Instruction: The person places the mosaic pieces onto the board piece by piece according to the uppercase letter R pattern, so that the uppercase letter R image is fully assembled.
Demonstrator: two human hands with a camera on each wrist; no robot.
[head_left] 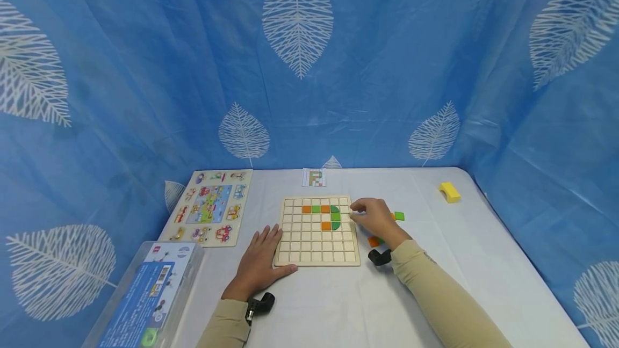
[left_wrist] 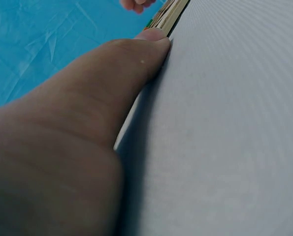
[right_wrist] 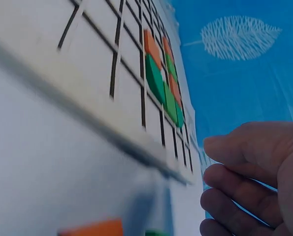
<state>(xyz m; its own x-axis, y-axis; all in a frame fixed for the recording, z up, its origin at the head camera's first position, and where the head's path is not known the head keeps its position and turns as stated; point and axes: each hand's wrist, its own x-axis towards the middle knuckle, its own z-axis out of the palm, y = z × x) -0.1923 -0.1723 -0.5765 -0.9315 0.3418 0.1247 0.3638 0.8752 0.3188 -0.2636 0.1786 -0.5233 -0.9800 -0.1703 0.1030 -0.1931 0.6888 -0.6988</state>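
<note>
A square wooden grid board [head_left: 307, 246] lies on the white table. In its upper right part sit orange squares [head_left: 307, 209], green squares [head_left: 336, 217] and two green rounded-corner tiles [head_left: 335, 226], forming a hook shape. My left hand [head_left: 261, 256] rests along the board's left side, fingers extended and thumb at the lower left corner; the left wrist view shows the thumb [left_wrist: 131, 59] against the board's edge. Just off the right edge hovers my right hand [head_left: 376, 218], its fingers loosely bent. No tile shows between its fingertips [right_wrist: 215, 174] in the right wrist view.
Loose tiles lie under and beside the right hand, including a green one [head_left: 399, 216] and an orange one [head_left: 373, 241]. A pattern card [head_left: 314, 177] lies behind the board. Left are a picture puzzle [head_left: 210, 203] and a plastic case [head_left: 145, 294]; a yellow arch block [head_left: 450, 192] sits right.
</note>
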